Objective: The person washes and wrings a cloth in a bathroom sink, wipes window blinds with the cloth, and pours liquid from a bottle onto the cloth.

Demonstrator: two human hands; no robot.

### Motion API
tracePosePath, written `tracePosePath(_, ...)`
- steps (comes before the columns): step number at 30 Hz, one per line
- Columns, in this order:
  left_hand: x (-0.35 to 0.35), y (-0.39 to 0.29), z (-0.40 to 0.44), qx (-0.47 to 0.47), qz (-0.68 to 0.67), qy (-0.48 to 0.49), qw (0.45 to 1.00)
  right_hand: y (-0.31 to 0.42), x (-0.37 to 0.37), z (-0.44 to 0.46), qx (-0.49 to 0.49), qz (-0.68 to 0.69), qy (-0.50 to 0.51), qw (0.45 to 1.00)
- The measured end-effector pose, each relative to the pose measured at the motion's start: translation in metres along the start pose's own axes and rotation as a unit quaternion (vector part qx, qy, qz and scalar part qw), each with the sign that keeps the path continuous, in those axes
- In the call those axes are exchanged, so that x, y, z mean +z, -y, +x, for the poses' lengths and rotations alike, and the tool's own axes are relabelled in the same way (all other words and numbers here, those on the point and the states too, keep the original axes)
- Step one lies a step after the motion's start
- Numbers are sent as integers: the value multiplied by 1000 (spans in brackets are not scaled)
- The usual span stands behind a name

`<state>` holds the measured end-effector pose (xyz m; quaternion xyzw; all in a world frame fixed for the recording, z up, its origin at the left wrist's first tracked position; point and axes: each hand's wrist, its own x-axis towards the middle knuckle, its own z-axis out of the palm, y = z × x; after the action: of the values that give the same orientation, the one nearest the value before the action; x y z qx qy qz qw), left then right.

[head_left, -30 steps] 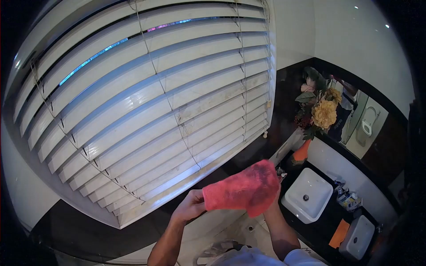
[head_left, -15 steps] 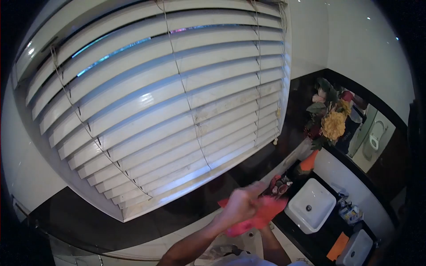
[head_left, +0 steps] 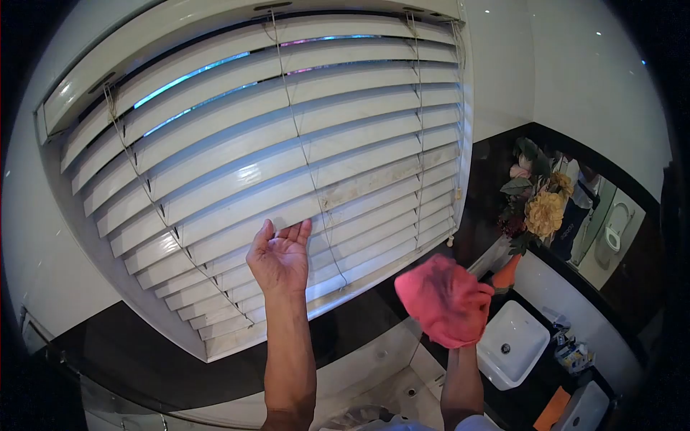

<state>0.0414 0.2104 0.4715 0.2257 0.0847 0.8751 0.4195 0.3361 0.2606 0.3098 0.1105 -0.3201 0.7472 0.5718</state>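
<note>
White window blinds [head_left: 237,172] with wide slats and thin cords fill the left and middle; brownish smudges mark some slats. My left hand [head_left: 280,262] is raised at the middle slats, palm toward me. Its fingers curl at the lower edge of a slat [head_left: 230,233], their tips partly hidden, with the thumb against it. To the right, my right hand holds a bunched red cloth [head_left: 445,302] with dark stains. The cloth covers most of that hand, leaving the wrist [head_left: 462,357] showing below. It is held apart from the blinds.
At the right, a white basin [head_left: 514,345] sits on a black counter beside a orange vase [head_left: 507,273] of flowers [head_left: 544,213]. A mirror [head_left: 611,223] hangs behind. Packets [head_left: 575,355] and an orange item [head_left: 552,409] lie farther along. A window ledge runs below the blinds.
My hands, close together at the cloth before, are now apart. The left has moved up and left to the slats; the right has raised the cloth, now bunched, to the right.
</note>
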Motion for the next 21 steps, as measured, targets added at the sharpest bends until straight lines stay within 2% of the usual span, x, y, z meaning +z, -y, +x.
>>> tracePosePath(1,2,-2,2,-27,-33,32,999,-3,5,10,-13,-20,1,1000)
tracePosePath(4,7,-6,6,-46,-49,27,997,-9,28,52,-50,-113,24,992)
tracePosePath(9,9,-2,10,-67,-7,68,995,-28,58,124,-103,-290,88,947)
tracePosePath(10,5,-1,14,-70,16,94,993,-37,60,136,-112,-321,102,935)
tracePosePath(14,-6,1,24,-85,50,101,990,-101,47,177,-138,-425,168,879)
tracePosePath(15,-3,2,23,-80,71,74,991,-125,36,183,-136,-427,190,874)
tracePosePath(17,-3,3,27,-78,93,46,992,-113,83,172,-198,-535,237,787)
tracePosePath(18,-9,1,28,-80,52,60,994,-109,97,170,-214,-566,252,755)
tracePosePath(19,-13,-3,30,-79,11,74,994,-104,104,172,-220,-584,268,734)
tracePosePath(21,-17,-8,30,-85,52,76,992,-89,110,177,-221,-591,289,720)
